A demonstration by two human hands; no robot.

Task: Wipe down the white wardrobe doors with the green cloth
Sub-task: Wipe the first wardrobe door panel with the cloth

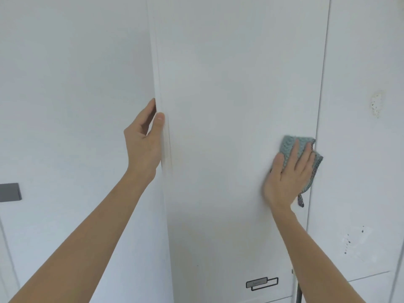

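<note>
A tall white wardrobe door fills the middle of the view. My left hand grips its left edge, thumb on the front face and fingers behind the edge. My right hand presses the folded green cloth flat against the door near its right edge, fingers straight and spread. The cloth has a dark checked trim and a small loop hanging down at its lower right. A second white door adjoins on the right.
The right door has a chipped patch and scuff marks. A metal handle sits low on the middle door. A white wall lies to the left, with a grey plate at the left border.
</note>
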